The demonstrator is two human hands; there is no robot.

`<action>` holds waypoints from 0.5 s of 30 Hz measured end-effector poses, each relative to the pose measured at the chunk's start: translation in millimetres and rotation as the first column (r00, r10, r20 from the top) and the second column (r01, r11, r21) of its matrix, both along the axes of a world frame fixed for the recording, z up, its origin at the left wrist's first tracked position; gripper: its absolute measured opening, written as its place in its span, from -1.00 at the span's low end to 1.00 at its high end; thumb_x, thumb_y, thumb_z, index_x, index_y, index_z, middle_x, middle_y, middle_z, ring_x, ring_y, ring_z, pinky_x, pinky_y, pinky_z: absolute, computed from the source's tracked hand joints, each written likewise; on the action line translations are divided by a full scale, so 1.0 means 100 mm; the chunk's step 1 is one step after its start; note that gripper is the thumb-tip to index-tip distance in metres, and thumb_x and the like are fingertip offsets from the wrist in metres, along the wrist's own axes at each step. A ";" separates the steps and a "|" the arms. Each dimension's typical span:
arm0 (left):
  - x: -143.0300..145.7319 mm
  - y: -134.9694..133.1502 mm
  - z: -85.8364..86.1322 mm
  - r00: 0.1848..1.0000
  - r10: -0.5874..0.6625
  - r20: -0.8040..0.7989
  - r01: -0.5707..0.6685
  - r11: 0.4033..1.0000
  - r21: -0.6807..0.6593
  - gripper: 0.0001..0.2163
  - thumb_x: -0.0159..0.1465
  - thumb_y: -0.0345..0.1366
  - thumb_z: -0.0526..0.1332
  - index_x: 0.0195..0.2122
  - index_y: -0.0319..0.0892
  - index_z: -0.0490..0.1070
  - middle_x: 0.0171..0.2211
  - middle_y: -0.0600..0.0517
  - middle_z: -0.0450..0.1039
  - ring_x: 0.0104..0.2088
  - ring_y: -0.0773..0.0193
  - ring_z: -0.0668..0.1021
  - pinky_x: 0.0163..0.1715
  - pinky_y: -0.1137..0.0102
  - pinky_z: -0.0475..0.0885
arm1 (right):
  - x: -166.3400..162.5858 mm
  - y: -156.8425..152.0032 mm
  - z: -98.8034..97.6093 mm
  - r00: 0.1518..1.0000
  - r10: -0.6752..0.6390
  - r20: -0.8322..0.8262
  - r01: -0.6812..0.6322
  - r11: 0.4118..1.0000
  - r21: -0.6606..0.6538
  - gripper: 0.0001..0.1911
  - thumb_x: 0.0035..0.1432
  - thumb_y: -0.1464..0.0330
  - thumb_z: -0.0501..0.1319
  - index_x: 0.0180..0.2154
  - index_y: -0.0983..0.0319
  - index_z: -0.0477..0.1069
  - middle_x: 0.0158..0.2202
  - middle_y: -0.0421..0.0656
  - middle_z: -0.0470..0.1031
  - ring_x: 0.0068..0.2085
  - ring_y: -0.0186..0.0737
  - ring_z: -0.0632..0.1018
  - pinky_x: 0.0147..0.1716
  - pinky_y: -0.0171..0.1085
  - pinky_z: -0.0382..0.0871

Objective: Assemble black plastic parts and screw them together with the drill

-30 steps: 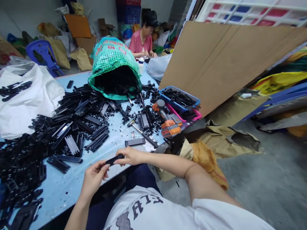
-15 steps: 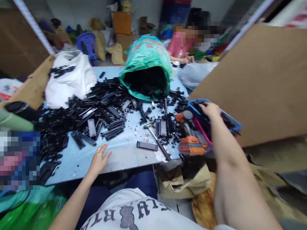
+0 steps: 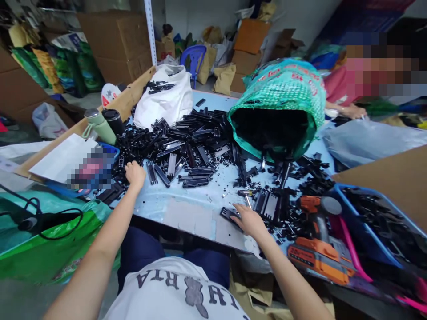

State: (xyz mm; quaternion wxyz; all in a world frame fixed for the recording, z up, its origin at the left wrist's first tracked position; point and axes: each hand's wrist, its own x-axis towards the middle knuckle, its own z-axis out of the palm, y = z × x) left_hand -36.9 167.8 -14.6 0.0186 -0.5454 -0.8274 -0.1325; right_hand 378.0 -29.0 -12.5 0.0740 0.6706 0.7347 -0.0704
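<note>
My left hand [image 3: 135,174] is at the left side of the table with its fingers curled at the edge of a heap of small black plastic parts [image 3: 147,144]. Whatever its fingertips hold is hidden. Near the front edge, my right hand [image 3: 251,221] has thumb and fingers around the right end of a black slotted plastic strip [image 3: 227,213], which lies low at the tabletop. Just behind that hand a hammer [image 3: 247,199] shows its head and part of its shaft; the rest is covered. More slotted strips [image 3: 271,206] stand beside it.
A green woven sack [image 3: 283,93] lies with its mouth toward me. At right are an orange cordless drill [image 3: 320,260] and a blue basket [image 3: 370,244] of black parts. A white bag [image 3: 163,100], green bottle [image 3: 102,126] and black cup [image 3: 113,121] stand left. Another person sits across.
The view has swung left. My right hand has left the blue basket and come to the black strip near the hammer. My left hand has moved from the front edge to the heap.
</note>
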 end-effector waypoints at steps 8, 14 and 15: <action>-0.02 0.08 -0.10 0.978 -0.182 -0.107 0.170 0.980 -0.106 -0.71 0.24 -0.51 -0.12 -0.20 -0.44 0.37 -0.11 -0.28 0.27 -0.04 -0.02 0.25 -0.12 0.16 0.23 | -0.08 -0.06 -0.22 0.996 -0.078 -0.035 0.077 0.997 -0.025 -0.59 0.15 0.19 0.12 -0.05 0.31 0.35 -0.05 0.03 0.36 -0.04 -0.02 0.41 -0.07 -0.16 0.30; 0.21 -0.22 0.06 0.964 -0.259 -0.058 0.256 0.965 -0.065 -0.67 0.25 -0.56 -0.21 -0.13 -0.51 0.28 -0.15 -0.36 0.27 -0.09 0.01 0.29 -0.15 0.15 0.21 | -0.64 0.07 0.08 0.891 0.175 -0.418 -0.051 0.955 0.293 -0.68 0.19 0.25 0.10 -0.08 0.28 0.36 -0.07 0.02 0.39 -0.03 -0.06 0.40 -0.03 -0.13 0.29; 0.29 -0.32 0.11 0.953 -0.300 -0.049 0.298 0.953 -0.057 -0.66 0.27 -0.55 -0.23 -0.11 -0.49 0.28 -0.17 -0.35 0.28 -0.12 0.03 0.31 -0.16 0.16 0.22 | -0.85 0.11 0.24 0.802 0.294 -0.519 -0.114 0.929 0.351 -0.71 0.20 0.25 0.09 -0.10 0.26 0.37 -0.11 -0.01 0.41 -0.06 -0.12 0.42 -0.04 -0.17 0.31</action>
